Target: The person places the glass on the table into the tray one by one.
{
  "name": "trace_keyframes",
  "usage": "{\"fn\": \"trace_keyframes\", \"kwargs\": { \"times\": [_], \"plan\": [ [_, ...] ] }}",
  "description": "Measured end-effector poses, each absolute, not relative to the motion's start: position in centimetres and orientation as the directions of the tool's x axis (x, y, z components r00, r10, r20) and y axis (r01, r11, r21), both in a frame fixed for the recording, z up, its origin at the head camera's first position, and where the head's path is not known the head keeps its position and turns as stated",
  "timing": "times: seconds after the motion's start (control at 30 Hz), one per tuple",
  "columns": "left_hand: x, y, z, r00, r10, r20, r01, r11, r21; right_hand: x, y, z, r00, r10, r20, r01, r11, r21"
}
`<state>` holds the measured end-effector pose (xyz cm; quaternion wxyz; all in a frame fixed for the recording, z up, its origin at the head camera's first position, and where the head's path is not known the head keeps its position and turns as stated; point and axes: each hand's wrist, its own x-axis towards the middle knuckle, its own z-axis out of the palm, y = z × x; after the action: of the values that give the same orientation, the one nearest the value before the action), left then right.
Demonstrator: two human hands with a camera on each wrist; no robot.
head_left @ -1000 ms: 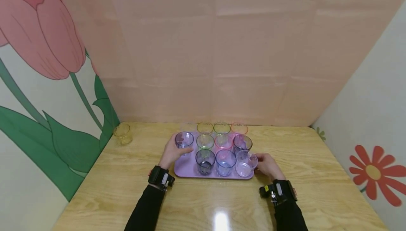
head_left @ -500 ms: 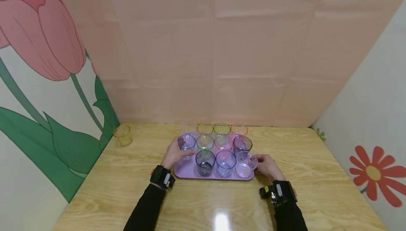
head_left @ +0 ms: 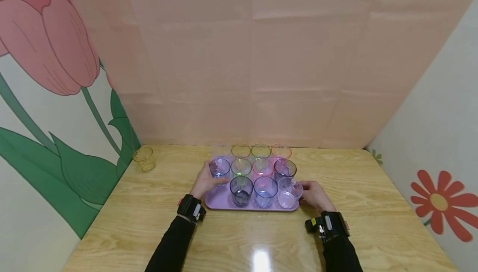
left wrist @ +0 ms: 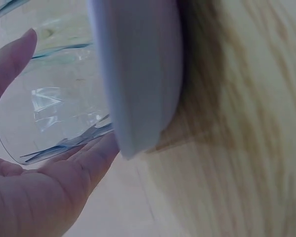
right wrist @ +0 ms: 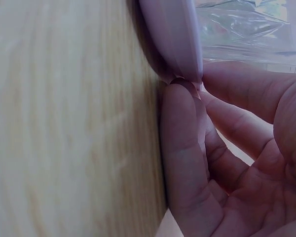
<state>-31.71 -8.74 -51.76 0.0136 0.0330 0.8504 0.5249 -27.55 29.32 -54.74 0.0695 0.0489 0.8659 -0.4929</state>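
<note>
A lilac tray [head_left: 215, 201] bears rows of clear tumblers with coloured rims. My left hand [head_left: 203, 180] grips a blue-tinted tumbler [head_left: 220, 173] at the tray's left side, thumb on the near side. In the left wrist view this tumbler [left wrist: 52, 111] stands with its base right at the tray [left wrist: 143, 74], fingers wrapped around its wall. At the front right corner, my right hand [head_left: 316, 194] pinches the tray edge [right wrist: 175, 39], thumb on the rim and fingers below. Beside that thumb stands a colourless tumbler [head_left: 289, 195].
A yellow tumbler [head_left: 145, 160] stands alone at the table's back left. Along the tray's front are a grey tumbler [head_left: 241, 193] and a blue one [head_left: 265, 193]. The wooden table [head_left: 373, 205] meets a pink-covered back wall [head_left: 254, 77] and painted side walls.
My left hand has brought the blue-tinted tumbler slightly nearer and to the right, beside the green-rimmed one, then stayed there. The right hand has kept its place at the tray edge.
</note>
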Motion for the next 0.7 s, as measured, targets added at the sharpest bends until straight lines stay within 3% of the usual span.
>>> {"fn": "trace_keyframes", "kwargs": {
  "times": [0.7],
  "plan": [
    [-31.31, -8.89, -51.59, -0.997, 0.074, 0.028, 0.057, 0.427, 0.902, -27.50, 29.29, -54.72, -0.984, 0.019, -0.178, 0.163, 0.507, -0.846]
  ]
}}
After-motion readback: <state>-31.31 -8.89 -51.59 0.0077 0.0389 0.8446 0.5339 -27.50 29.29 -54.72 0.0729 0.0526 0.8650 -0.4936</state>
